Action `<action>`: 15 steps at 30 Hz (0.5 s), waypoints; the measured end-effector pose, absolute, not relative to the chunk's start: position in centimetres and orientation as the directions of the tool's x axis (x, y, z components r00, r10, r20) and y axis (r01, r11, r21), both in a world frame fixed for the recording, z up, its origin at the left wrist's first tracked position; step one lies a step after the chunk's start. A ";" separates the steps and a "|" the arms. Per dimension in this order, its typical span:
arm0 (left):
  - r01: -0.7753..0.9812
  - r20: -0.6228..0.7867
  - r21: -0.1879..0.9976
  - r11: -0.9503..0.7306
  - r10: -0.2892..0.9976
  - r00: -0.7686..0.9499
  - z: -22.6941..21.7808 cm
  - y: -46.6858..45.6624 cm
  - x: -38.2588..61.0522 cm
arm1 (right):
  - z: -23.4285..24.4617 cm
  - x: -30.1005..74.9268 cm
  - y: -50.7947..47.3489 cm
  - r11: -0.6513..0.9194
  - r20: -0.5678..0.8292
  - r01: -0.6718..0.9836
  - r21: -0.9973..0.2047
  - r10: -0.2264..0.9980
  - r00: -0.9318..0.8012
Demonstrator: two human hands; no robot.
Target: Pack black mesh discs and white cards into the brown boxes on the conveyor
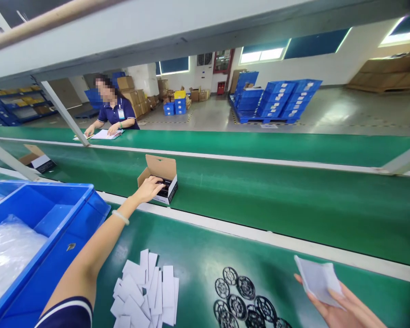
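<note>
My left hand (149, 187) reaches over the near left side of an open cardboard box (165, 165) on the green conveyor. Its fingers are stretched over the black contents (163, 186), and their tips touch or hover just above them; I cannot tell which. At the lower right, my right hand (343, 300) is closed on a thin, whitish flat packet (319, 279), held above the green bench. Between my arms lie a loose pile of white paper slips (136, 284) and a cluster of black spoked discs (237, 307).
A blue bin (85, 200) with clear plastic bags (12, 248) stands at my left. Another open box (37, 159) sits farther left on the conveyor. A grey beam (191, 32) crosses overhead. Across the line, a person (119, 111) leans over papers (104, 134).
</note>
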State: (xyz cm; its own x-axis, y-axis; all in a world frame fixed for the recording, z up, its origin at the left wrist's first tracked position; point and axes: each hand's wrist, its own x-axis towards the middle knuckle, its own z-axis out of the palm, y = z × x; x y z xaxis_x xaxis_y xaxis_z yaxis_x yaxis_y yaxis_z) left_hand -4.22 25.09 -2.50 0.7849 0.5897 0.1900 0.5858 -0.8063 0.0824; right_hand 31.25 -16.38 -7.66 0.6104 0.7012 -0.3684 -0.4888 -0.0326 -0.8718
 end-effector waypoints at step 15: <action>0.682 0.357 0.320 -0.658 0.750 0.556 -11.3 15.8 -15.6 | 3.6 19.1 12.7 0.293 0.302 0.609 -0.737 0.949 -0.090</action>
State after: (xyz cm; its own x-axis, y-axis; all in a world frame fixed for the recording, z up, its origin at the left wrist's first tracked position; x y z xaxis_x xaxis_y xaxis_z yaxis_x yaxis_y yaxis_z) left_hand -15.65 15.77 -11.30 0.5561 0.7503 0.3574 0.6820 -0.6577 0.3197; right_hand 19.09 12.74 3.59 -0.0897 0.9489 0.3025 0.6091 0.2926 -0.7372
